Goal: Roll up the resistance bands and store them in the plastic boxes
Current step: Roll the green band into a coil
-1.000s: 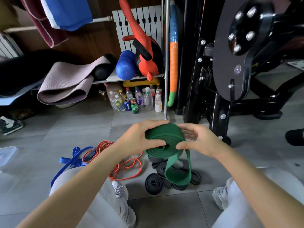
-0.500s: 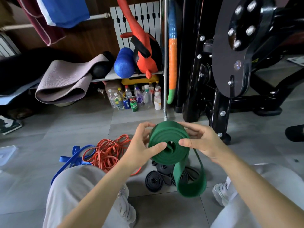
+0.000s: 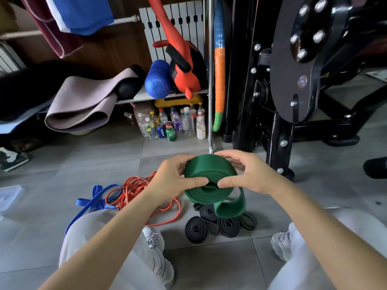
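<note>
A person's left hand [image 3: 171, 181] and right hand [image 3: 249, 174] grip a mostly rolled green resistance band [image 3: 209, 170] above the floor, its tail hanging. Beneath it lie rolled black bands [image 3: 196, 229], with a loose orange band [image 3: 134, 189] and a blue band [image 3: 92, 204] to the left. A clear plastic box [image 3: 9, 195] is cropped at the left edge, so its contents cannot be made out.

Soft, even daylight, faint shadows on the floor [image 3: 109, 155]; sharp centre, wide-angle bending at the edges.

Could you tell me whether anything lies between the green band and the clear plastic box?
Yes: tangled orange rubber bands and a flat blue rubber band lie on the floor between the green rubber band and the clear plastic box; carried, it could probably pass above.
</note>
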Action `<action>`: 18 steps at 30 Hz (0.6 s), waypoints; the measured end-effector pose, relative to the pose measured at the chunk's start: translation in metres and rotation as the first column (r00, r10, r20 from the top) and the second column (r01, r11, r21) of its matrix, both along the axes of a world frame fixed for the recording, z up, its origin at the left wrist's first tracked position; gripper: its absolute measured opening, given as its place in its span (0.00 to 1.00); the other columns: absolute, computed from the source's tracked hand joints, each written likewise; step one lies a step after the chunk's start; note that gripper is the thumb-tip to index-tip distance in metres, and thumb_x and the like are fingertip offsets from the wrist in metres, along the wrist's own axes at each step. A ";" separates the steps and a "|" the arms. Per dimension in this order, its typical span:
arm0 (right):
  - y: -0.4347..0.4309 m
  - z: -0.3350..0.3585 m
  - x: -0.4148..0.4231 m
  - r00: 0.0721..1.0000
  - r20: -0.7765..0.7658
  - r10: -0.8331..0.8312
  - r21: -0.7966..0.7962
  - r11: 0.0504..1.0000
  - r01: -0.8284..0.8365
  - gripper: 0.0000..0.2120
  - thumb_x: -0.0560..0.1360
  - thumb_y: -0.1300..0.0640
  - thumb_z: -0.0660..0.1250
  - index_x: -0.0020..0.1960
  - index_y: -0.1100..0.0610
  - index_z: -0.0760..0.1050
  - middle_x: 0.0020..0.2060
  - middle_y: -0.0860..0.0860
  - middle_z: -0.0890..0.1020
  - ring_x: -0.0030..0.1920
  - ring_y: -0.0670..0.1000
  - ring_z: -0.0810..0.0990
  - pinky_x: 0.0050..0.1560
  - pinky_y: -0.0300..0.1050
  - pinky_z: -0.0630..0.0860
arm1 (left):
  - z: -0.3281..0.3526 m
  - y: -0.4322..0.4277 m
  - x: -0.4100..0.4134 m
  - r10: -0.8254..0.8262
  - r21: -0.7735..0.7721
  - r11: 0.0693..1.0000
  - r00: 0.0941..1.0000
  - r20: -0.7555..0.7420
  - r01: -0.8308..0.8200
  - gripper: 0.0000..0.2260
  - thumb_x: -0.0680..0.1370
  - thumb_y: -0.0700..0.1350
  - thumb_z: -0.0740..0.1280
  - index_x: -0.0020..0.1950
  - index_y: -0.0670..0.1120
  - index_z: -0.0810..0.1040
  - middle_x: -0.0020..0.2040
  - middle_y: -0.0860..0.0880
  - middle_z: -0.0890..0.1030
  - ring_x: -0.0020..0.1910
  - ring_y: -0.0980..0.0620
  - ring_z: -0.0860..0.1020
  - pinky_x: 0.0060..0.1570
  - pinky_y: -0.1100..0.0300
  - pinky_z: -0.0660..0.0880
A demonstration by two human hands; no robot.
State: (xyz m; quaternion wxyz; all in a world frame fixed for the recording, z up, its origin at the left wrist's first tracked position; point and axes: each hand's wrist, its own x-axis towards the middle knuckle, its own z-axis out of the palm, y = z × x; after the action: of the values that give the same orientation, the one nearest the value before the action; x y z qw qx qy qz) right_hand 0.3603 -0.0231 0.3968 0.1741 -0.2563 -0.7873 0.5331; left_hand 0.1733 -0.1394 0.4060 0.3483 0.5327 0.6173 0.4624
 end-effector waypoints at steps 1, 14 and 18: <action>0.002 -0.004 0.002 1.000 -0.018 0.007 -0.031 1.000 -0.007 0.29 0.62 0.60 0.78 0.59 0.45 0.73 0.56 0.44 0.80 0.57 0.40 0.78 0.62 0.35 0.71 | -0.002 -0.002 0.000 0.034 0.015 0.999 0.996 0.079 -0.035 0.21 0.63 0.40 0.76 0.54 0.50 0.78 0.50 0.48 0.83 0.50 0.51 0.82 0.50 0.59 0.79; -0.001 -0.015 0.009 0.973 -0.157 -0.169 -0.217 0.967 0.133 0.24 0.60 0.59 0.77 0.55 0.50 0.77 0.49 0.48 0.85 0.51 0.49 0.83 0.61 0.51 0.75 | -0.020 -0.007 0.012 0.060 0.011 0.998 0.977 0.202 -0.064 0.25 0.67 0.46 0.72 0.62 0.53 0.69 0.61 0.49 0.76 0.55 0.54 0.79 0.49 0.61 0.79; -0.002 -0.010 0.003 0.999 0.012 -0.051 -0.039 0.998 0.051 0.24 0.63 0.60 0.79 0.57 0.50 0.78 0.50 0.46 0.84 0.53 0.44 0.81 0.62 0.46 0.74 | -0.001 -0.003 0.002 -0.141 -0.080 0.990 0.876 -0.461 0.117 0.35 0.70 0.54 0.73 0.67 0.70 0.54 0.62 0.59 0.67 0.58 0.62 0.70 0.58 0.63 0.73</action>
State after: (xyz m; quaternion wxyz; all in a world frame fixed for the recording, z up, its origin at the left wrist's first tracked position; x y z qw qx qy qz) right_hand 0.3638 -0.0250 0.3867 0.1782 -0.2827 -0.7709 0.5422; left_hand 0.1756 -0.1421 0.4047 0.2332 0.6591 0.6574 0.2813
